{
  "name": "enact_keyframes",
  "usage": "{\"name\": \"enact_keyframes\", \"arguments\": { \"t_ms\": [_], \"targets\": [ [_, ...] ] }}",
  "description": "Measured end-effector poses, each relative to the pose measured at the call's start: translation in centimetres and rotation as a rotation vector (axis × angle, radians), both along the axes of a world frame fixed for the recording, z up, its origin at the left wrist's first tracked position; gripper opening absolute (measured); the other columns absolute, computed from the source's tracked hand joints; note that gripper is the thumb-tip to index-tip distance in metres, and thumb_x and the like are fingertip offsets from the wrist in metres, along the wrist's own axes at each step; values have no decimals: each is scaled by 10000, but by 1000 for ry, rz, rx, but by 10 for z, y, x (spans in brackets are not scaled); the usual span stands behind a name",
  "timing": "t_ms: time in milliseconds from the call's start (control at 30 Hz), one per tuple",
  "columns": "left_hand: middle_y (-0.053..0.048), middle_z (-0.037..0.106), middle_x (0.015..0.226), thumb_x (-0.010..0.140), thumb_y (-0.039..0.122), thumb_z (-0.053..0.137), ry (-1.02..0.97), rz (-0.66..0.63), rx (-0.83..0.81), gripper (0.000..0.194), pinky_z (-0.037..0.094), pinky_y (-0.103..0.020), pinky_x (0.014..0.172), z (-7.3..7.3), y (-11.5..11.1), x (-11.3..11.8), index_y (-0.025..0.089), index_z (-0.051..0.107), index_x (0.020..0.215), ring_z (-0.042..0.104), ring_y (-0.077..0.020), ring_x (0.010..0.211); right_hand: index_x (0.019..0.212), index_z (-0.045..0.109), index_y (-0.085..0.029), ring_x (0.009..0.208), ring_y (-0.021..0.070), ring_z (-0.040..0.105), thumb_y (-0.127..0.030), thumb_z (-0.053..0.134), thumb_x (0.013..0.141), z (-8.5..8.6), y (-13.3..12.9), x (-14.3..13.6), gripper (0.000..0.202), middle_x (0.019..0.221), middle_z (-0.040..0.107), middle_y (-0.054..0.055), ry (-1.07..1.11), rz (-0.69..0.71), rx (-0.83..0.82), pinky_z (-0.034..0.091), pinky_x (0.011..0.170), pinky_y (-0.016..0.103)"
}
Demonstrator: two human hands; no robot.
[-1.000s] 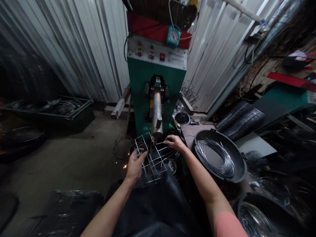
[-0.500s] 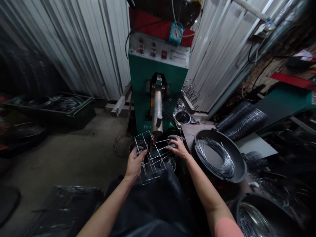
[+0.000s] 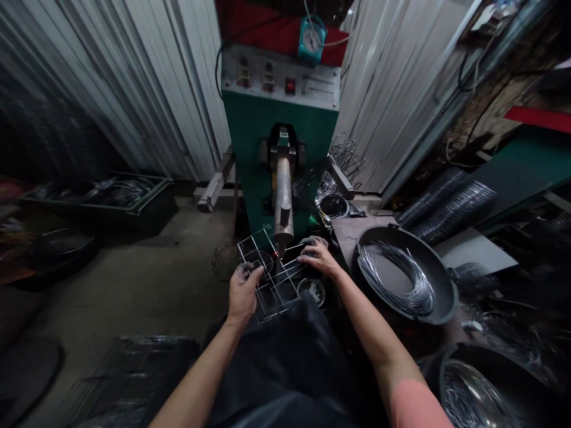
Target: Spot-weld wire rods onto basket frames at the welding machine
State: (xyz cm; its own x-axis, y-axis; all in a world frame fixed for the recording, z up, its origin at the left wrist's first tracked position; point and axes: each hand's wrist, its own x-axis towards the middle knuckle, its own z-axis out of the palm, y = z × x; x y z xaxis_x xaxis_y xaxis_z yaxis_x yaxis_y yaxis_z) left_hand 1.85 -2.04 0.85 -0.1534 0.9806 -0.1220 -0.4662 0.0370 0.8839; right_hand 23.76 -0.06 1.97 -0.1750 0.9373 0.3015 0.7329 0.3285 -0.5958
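Note:
A wire frame (image 3: 270,284) of thin steel rods is held under the metal arm (image 3: 282,205) of a green spot welding machine (image 3: 280,128). My left hand (image 3: 243,293) grips the frame's left edge. My right hand (image 3: 317,257) holds the frame's right side, fingers curled over a wire. A small red glow shows at the arm's tip (image 3: 277,254), where it meets the frame. A dark apron (image 3: 285,362) covers my lap below the frame.
A black pan (image 3: 439,284) with a coil of wires sits at my right, another pan (image 3: 486,392) lower right. Stacked wire rings (image 3: 446,205) lie behind. A crate (image 3: 111,199) with wire parts stands left on the concrete floor. Corrugated metal walls close in behind.
Both hands shifted the frame slightly under the welding arm, and a red glow appeared at the arm's tip. My view has tilted a little downward.

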Motion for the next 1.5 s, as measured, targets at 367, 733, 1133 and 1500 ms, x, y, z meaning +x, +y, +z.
{"name": "enact_keyframes", "arguments": {
  "t_ms": [367,733,1133,1500],
  "targets": [
    [76,467,521,506,253,755,-20,0,11,341,288,-182,464,-4,13,1,161,514,728,375,-47,453,714,679,-230,1053,203,451,-338,706,731,3,18,3,113,1007,594,24,10,37,-24,277,968,383],
    [75,458,521,496,264,759,-6,-37,-1,353,270,-187,453,-1,22,0,166,499,713,372,-48,446,716,684,-220,1072,200,437,-344,695,741,2,26,3,127,1022,591,25,-9,-10,-91,253,968,386],
    [86,462,517,495,278,761,6,-76,24,372,276,-183,456,-3,22,-3,154,501,730,365,-43,442,751,693,-196,1085,197,433,-358,677,756,8,24,3,163,1053,586,38,-25,-12,-139,229,967,362],
    [80,468,557,507,284,790,28,-169,22,377,312,-145,451,-9,14,-29,159,514,732,398,-37,478,798,682,-178,1052,219,487,-352,695,742,17,-10,-21,183,1025,612,69,-152,-22,-45,248,965,434]
  ]
}}
